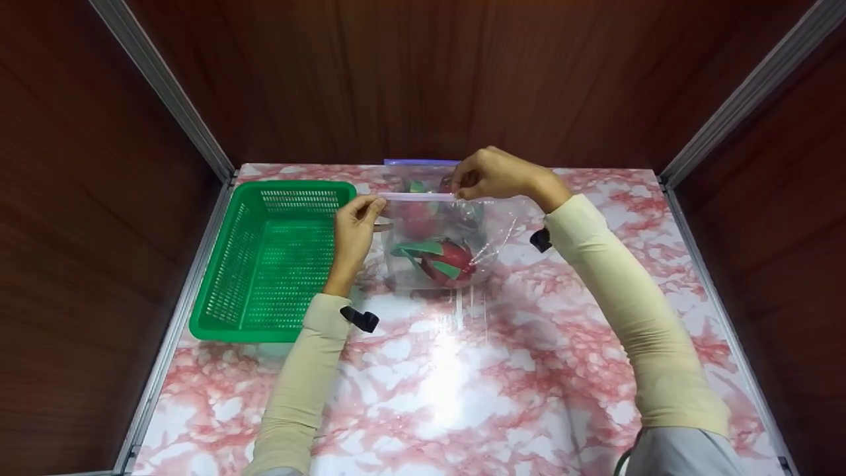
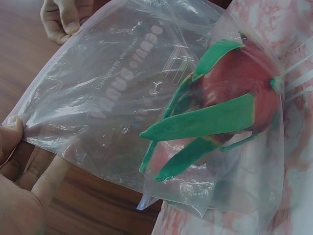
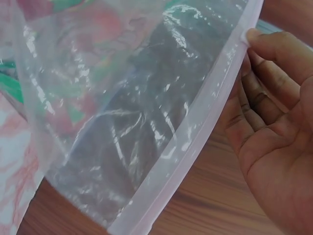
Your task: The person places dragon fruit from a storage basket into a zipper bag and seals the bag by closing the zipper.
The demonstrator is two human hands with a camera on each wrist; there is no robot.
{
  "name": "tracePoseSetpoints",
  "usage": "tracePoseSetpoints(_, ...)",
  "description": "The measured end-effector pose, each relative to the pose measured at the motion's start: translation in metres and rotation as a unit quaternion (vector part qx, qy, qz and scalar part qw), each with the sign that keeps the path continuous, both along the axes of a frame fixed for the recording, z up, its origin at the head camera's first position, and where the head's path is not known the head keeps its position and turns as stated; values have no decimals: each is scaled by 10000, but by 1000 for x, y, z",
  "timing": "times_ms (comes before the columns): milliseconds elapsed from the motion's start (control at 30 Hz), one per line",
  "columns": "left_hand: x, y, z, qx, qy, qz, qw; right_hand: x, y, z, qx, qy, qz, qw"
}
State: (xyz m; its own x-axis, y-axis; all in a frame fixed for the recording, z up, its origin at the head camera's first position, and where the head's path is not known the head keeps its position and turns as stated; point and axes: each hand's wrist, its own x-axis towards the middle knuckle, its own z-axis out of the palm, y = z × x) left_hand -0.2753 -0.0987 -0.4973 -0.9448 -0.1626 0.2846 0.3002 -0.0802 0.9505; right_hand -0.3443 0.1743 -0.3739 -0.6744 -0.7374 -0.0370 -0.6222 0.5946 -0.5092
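Observation:
A clear zip bag [image 1: 505,228] is held up by its pale pink zip strip [image 1: 416,196]. Inside lies a red dragon fruit [image 2: 259,90] with green leaf-like scales, low in the bag. My left hand [image 1: 353,231] pinches the strip's left end between thumb and fingers. Farther right, my right hand [image 1: 496,173] pinches the same strip; in the right wrist view its thumb presses a small whitish piece [image 3: 245,38] on the strip. Behind stands another clear bag with a purple strip [image 1: 420,162], partly hidden, with red and green shapes showing through.
A green plastic basket [image 1: 347,192] stands at the left with nothing visible inside. The table [image 1: 529,370] has a red and white marbled top. Dark wood panels [image 1: 410,79] with metal edge rails enclose it at the back and sides.

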Motion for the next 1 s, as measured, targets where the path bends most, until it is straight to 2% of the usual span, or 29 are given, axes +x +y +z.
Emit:
tracePoseSetpoints(267,0,-1,0,143,-37,-83,9999,-1,7,0,69,80,-62,9999)
tracePoseSetpoints(500,-1,-2,0,73,-19,-41,10000,0,12,-1,88,157,-17,9998)
tracePoseSetpoints(1000,-5,-10,0,149,2,-50,9999,-1,28,-1,73,6,-63,10000)
